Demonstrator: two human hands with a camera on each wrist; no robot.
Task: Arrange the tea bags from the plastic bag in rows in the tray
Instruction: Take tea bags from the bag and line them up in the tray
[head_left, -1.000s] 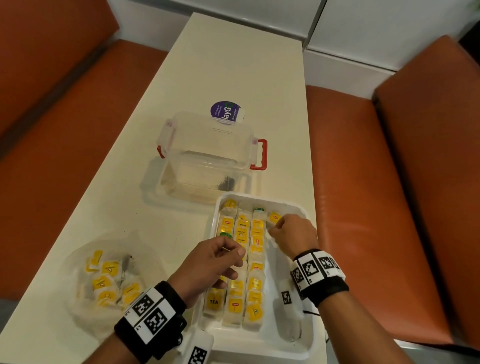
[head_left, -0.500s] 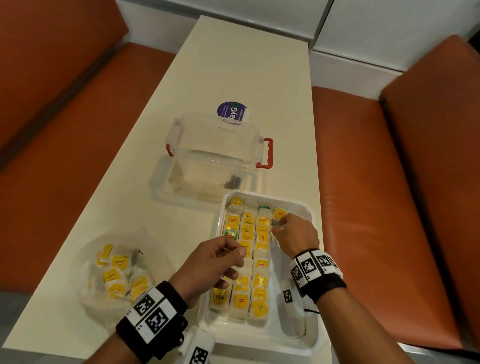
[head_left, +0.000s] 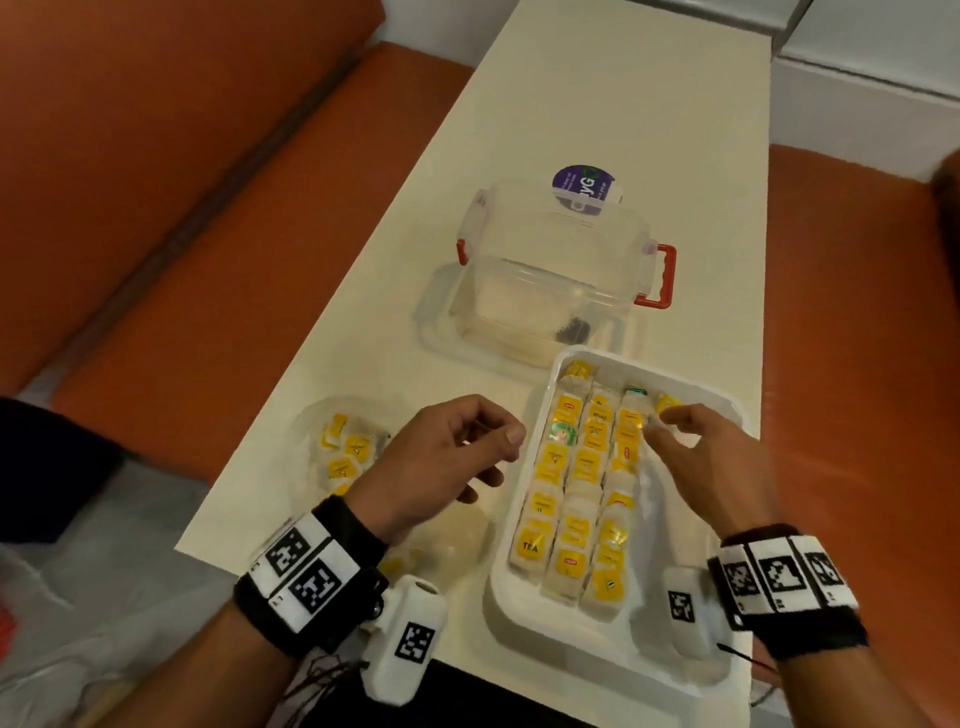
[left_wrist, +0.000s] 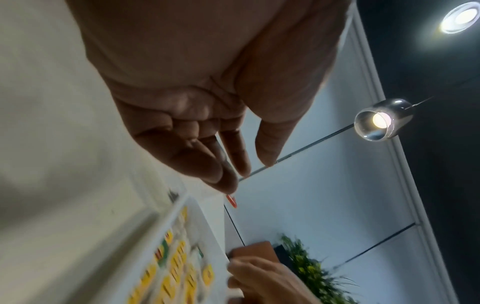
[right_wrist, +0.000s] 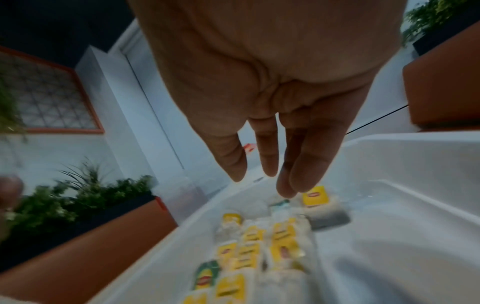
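Note:
The white tray lies at the table's near right and holds three full rows of yellow-tagged tea bags. A single tea bag starts a fourth row at the far end. My right hand hovers just above it with straight fingers and holds nothing; the right wrist view shows its fingertips over that yellow tag. My left hand is left of the tray with loosely curled fingers, empty in the left wrist view. The plastic bag with several tea bags lies left of it.
A clear lidded box with red handles stands just beyond the tray, with a purple-topped cup behind it. Orange benches run along both long sides of the narrow table. The table's near edge is close to my wrists.
My left hand has drawn out of the tray to the left, toward the plastic bag. My right hand has let go of the fourth-row tea bag and straightened its fingers.

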